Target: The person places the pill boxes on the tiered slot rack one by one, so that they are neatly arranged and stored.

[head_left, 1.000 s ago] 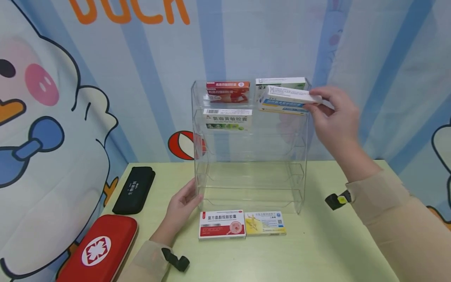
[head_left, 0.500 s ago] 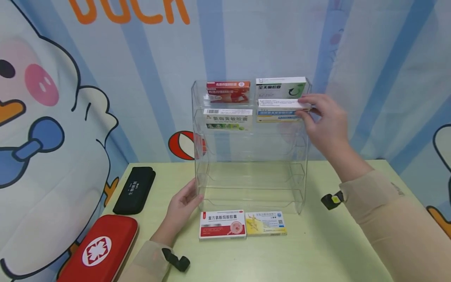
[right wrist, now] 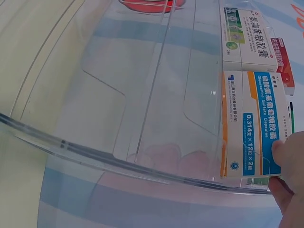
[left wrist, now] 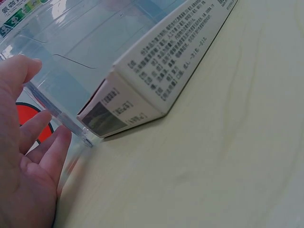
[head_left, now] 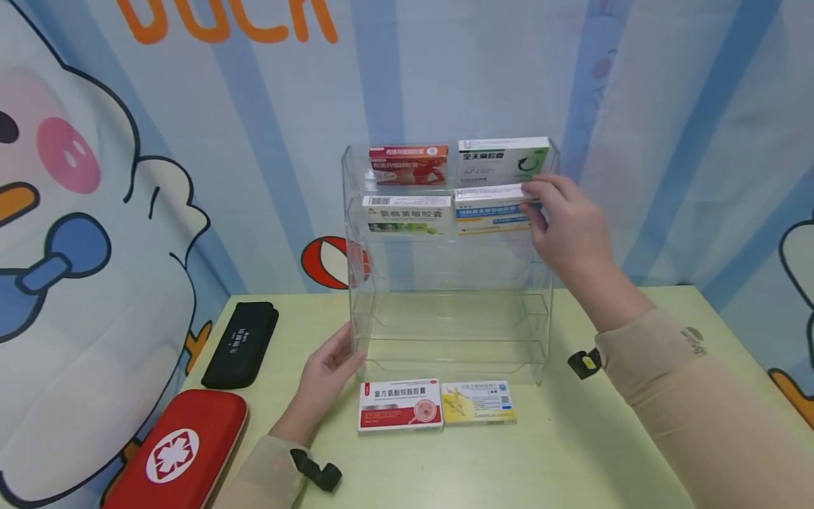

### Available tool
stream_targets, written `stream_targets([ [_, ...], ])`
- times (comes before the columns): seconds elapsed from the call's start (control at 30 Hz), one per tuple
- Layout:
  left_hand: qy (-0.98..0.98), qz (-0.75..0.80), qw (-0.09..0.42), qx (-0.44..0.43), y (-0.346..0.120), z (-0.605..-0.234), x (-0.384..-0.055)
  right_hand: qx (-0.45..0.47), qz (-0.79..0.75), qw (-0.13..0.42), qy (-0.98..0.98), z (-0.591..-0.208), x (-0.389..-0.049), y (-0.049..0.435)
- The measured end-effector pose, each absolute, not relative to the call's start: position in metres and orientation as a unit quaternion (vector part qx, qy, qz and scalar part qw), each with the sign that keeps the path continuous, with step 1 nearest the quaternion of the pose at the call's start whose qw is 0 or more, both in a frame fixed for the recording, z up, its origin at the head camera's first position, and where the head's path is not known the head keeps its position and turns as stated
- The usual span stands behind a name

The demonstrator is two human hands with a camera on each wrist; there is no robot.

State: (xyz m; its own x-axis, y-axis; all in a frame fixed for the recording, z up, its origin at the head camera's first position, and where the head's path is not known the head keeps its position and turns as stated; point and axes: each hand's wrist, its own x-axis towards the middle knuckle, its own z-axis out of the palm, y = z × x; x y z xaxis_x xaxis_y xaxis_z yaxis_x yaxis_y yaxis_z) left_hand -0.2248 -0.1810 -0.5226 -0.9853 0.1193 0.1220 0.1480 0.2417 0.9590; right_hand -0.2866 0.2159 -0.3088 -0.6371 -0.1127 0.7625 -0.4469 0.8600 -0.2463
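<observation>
My right hand [head_left: 572, 225] pinches the right end of a white, blue and orange medicine box [head_left: 486, 220]. That box [right wrist: 251, 124] stands in the second tier of a clear acrylic display rack [head_left: 448, 314], with the thumb on its front. Beside it on the same tier is a white and green medicine box [head_left: 407, 215]. The top tier bears a red medicine box [head_left: 409, 170] and another white-green box [head_left: 499, 161]. My left hand [head_left: 327, 371] grips the rack's lower left side; in the left wrist view its thumb and fingers lie either side of the panel's edge.
On the table before the rack lie a red-white medicine box [head_left: 399, 406] and a yellow-white one [head_left: 480, 403]. A black case [head_left: 240, 345] and a red case with a white emblem [head_left: 178, 452] lie at the left. A printed curtain [head_left: 267, 141] hangs behind.
My right hand has moved down and left, bringing the blue-orange box from before the top tier into the second tier, beside the white-green box. The left hand stays on the rack.
</observation>
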Motion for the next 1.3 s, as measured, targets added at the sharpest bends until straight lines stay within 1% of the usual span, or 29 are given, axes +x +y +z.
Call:
stream_targets([
  [0.53,-0.789,-0.609,0.012,-0.083,-0.182,-0.524,-0.225,0.182,0.178,0.415,-0.874,-0.319,-0.284,0.213],
  [0.63,-0.791,-0.607,0.01,-0.077,-0.181,-0.524,-0.225,0.18,0.181,0.426,-0.868,-0.322,-0.283,0.213],
  [0.83,-0.79,-0.609,0.008,-0.07,-0.18,-0.523,-0.225,0.187,0.191,0.465,-0.844,-0.333,-0.275,0.211],
  [1.0,-0.792,-0.606,0.01,-0.072,-0.181,-0.523,-0.225,0.227,0.192,0.48,-0.825,-0.347,-0.265,0.208],
  [1.1,-0.793,-0.604,0.012,-0.076,-0.181,-0.524,-0.226,0.259,0.198,0.479,-0.815,-0.36,-0.257,0.204],
  [1.3,-0.788,-0.61,0.012,-0.08,-0.181,-0.526,-0.226,0.289,0.216,0.449,-0.817,-0.392,-0.24,0.196],
])
